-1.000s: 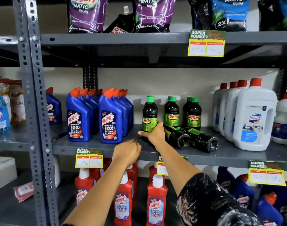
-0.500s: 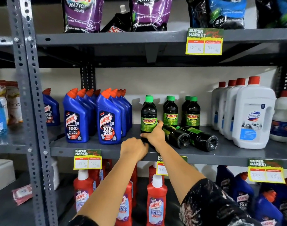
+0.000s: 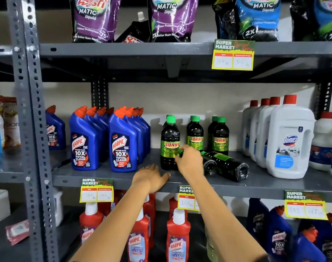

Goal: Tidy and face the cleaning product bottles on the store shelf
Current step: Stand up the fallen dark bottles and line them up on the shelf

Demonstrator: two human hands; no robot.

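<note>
On the middle shelf (image 3: 108, 178), dark Sunny bottles with green caps stand in three short rows. The front left Sunny bottle (image 3: 169, 146) is upright with its label facing me. My right hand (image 3: 190, 160) holds its right side, thumb on the label edge, fingers hidden behind. Right of that hand, two Sunny bottles lie on their sides, bases toward me: one (image 3: 210, 168) partly under my hand, the other (image 3: 228, 166) beside it. My left hand (image 3: 152, 176) rests flat and open on the shelf's front edge, holding nothing.
Blue Harpic bottles (image 3: 122, 144) stand in rows to the left, white Domex jugs (image 3: 289, 140) to the right. Detergent pouches (image 3: 172, 17) fill the shelf above, red Harpic bottles (image 3: 177, 241) the shelf below. Price tags (image 3: 96, 190) hang off the shelf edges.
The front Sunny bottle has turned so its full label faces me. My left hand went from a loose fist to lying flat on the shelf edge. The view has moved closer.
</note>
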